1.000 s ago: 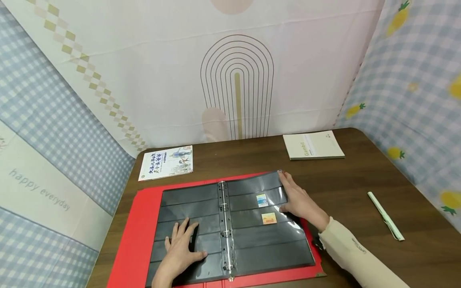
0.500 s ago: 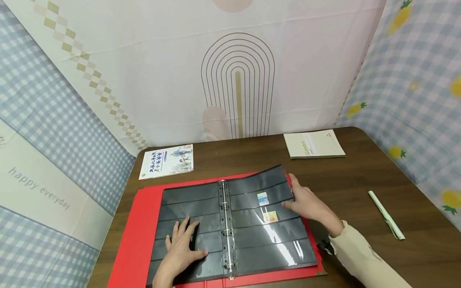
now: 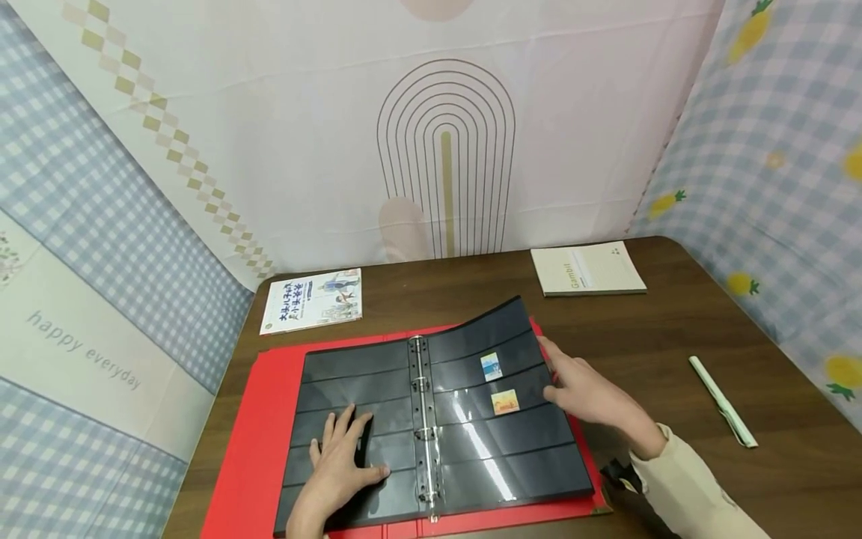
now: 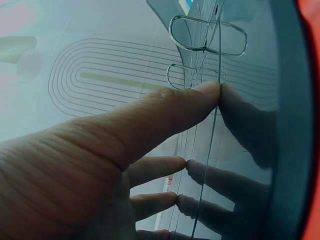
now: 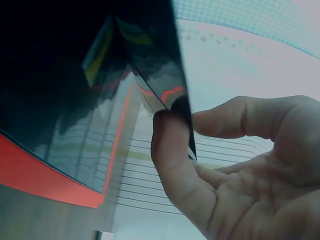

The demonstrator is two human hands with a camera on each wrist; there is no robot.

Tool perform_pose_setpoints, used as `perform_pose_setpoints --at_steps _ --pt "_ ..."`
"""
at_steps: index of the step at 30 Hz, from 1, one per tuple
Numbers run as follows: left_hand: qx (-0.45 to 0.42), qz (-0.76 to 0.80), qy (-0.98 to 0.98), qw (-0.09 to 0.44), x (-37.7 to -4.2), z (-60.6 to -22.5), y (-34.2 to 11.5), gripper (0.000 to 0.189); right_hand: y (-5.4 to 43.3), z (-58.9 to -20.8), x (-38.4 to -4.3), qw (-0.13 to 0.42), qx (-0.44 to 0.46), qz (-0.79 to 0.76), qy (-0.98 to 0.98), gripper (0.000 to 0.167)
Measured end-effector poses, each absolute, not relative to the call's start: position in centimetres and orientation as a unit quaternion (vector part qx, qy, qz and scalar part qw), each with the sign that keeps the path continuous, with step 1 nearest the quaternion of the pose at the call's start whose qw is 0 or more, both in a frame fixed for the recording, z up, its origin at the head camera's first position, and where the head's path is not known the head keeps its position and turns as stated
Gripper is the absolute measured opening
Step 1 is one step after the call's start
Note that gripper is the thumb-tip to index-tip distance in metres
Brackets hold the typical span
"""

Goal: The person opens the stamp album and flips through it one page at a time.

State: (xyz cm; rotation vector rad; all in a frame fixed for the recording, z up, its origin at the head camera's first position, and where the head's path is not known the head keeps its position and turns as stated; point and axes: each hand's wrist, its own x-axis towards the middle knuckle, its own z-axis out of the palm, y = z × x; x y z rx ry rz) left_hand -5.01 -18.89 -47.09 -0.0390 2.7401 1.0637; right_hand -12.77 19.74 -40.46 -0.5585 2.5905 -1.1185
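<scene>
A red ring-binder stamp album (image 3: 251, 434) lies open on the table, with black pocket pages on both sides of its metal rings (image 3: 424, 434). My left hand (image 3: 337, 464) rests on the left page (image 3: 357, 364), fingers spread; in the left wrist view its thumb (image 4: 165, 112) touches the glossy sheet. My right hand (image 3: 589, 389) pinches the outer edge of the right page (image 3: 471, 449) between thumb and fingers, as the right wrist view shows. That page's top corner is curved up off the cover. It carries a blue-and-white stamp (image 3: 491, 366) and an orange-yellow stamp (image 3: 505, 402).
At the back left lies a thin picture book (image 3: 312, 301). A cream book (image 3: 588, 269) marked "Gambit" sits at the back right. Right of the album is a pale green pen (image 3: 723, 401). Patterned cloth hangs behind and at both sides of the table (image 3: 444, 292).
My right hand has slid down and outward along the right page's edge, and the page's top corner has risen higher. The left hand stays in place.
</scene>
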Motion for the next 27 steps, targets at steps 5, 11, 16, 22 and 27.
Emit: perform_pose_setpoints --at_steps 5,11,16,22,27 --pt "-0.011 0.362 0.927 0.097 -5.0 -47.1 -18.9 0.086 19.8 -39.7 -13.1 0.133 -0.202 -0.391 0.888 0.083" --pt "-0.015 0.358 0.928 0.102 -5.0 -47.1 -18.9 0.086 19.9 -38.7 -13.4 0.121 -0.207 -0.372 0.897 0.079" --pt "-0.015 0.362 0.926 0.105 -5.1 -47.2 -18.9 0.086 20.0 -38.2 -13.5 0.119 -0.209 -0.368 0.898 0.076" --pt "-0.014 0.367 0.924 0.104 -5.0 -47.2 -18.9 0.086 19.8 -37.5 -13.5 0.121 -0.211 -0.383 0.891 0.074" --pt "-0.015 0.37 0.923 0.106 -5.0 -47.2 -19.0 0.086 19.2 -36.8 -13.5 0.106 -0.224 -0.398 0.883 0.073"
